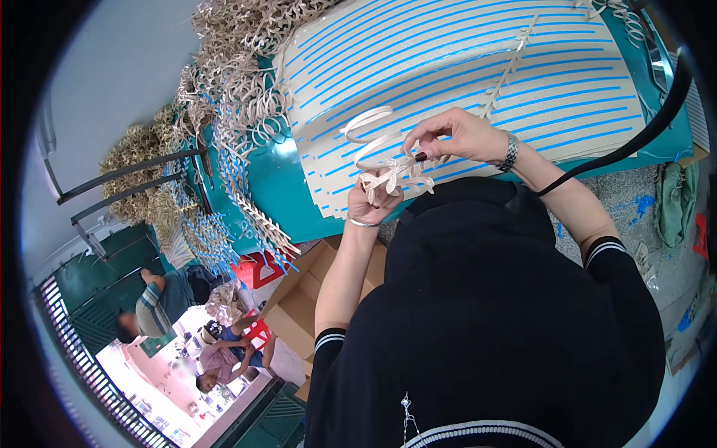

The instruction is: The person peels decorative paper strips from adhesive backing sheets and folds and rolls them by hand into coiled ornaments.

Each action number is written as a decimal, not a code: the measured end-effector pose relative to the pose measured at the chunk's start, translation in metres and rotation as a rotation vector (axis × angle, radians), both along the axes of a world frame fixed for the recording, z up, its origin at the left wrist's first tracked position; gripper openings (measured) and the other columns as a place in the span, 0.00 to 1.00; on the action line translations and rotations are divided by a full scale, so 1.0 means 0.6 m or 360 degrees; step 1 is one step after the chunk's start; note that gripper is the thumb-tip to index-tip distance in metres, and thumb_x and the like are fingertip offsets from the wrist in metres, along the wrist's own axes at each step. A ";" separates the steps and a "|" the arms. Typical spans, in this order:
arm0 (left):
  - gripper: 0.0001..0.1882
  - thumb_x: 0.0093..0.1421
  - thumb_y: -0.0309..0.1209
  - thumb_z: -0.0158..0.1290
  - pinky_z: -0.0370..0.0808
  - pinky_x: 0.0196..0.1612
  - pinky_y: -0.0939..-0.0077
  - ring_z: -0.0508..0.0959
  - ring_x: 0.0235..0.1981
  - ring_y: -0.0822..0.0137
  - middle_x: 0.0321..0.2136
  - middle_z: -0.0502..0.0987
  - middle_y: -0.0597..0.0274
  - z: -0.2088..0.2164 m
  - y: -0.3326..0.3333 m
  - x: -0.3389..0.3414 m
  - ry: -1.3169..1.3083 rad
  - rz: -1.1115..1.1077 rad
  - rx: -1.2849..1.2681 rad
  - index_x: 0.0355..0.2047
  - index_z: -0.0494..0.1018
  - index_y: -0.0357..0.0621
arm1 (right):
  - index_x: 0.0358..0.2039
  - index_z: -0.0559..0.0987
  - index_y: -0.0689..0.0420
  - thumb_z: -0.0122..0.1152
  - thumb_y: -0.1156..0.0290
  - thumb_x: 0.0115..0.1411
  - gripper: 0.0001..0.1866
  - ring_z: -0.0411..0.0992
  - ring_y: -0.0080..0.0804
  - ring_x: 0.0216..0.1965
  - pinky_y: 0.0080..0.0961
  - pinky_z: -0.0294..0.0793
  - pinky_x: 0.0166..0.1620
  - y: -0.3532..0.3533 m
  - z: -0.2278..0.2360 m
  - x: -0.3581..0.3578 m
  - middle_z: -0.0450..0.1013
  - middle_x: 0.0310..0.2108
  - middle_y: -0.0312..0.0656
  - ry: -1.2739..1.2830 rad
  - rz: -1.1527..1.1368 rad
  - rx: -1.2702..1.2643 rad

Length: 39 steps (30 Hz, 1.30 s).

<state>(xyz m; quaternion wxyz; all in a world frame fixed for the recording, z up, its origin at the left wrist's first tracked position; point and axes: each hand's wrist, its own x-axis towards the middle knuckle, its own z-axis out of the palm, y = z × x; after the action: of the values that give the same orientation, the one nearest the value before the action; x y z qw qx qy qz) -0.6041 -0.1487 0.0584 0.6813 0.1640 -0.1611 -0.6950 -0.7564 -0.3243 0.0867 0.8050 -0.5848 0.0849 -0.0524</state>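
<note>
Close to my body, over the near edge of a stack of pale sheets with blue stripes point(448, 75), I hold a cream leaf-shaped decorative strip point(392, 176). My left hand point(379, 207) is closed around its lower leaves. My right hand point(472, 139) pinches the strip's other side between thumb and fingers. A loose coiled end point(368, 122) of cream strip rises above my hands and rests over the sheets. Farther right, another leafy strip point(510, 66) lies across the blue stripes, apart from both hands.
Heaps of curled cream strips point(231, 52) cover the left of the green table point(261, 190), with blue-tipped strips point(243, 198) hanging over its edge. A thick black hose point(635, 145) crosses at right. Below stand an open cardboard box point(305, 295) and a red stool point(261, 270). Two people are farther off.
</note>
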 end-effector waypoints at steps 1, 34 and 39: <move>0.04 0.44 0.25 0.50 0.51 0.14 0.84 0.50 0.05 0.79 0.10 0.63 0.73 0.000 0.000 -0.005 0.0078 0.0053 0.0112 0.21 0.67 0.50 | 0.38 0.77 0.58 0.61 0.72 0.50 0.13 0.63 0.12 0.22 0.12 0.65 0.28 0.002 -0.002 0.001 0.67 0.19 0.29 -0.0005 -0.0009 0.0000; 0.03 0.52 0.18 0.52 0.65 0.12 0.88 0.69 0.13 0.81 0.17 0.70 0.67 0.101 -0.033 0.061 -0.1995 -0.0164 0.0768 0.28 0.74 0.29 | 0.44 0.71 0.55 0.55 0.73 0.51 0.17 0.70 0.35 0.38 0.30 0.66 0.46 -0.019 -0.055 -0.015 0.72 0.37 0.41 0.0173 -0.0502 -0.0459; 0.03 0.51 0.17 0.51 0.65 0.13 0.89 0.68 0.14 0.81 0.19 0.69 0.66 0.108 -0.026 0.069 -0.1977 -0.0110 0.0713 0.27 0.74 0.29 | 0.42 0.73 0.50 0.51 0.65 0.56 0.12 0.65 0.37 0.49 0.41 0.54 0.56 -0.018 -0.096 -0.030 0.70 0.44 0.39 0.0130 -0.0315 -0.1531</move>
<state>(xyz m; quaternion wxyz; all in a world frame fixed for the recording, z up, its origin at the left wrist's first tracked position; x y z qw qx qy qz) -0.5629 -0.1642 0.1232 0.3882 0.6669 -0.3808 -0.5094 -0.7745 -0.3351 0.0288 0.4310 -0.8809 0.1375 -0.1389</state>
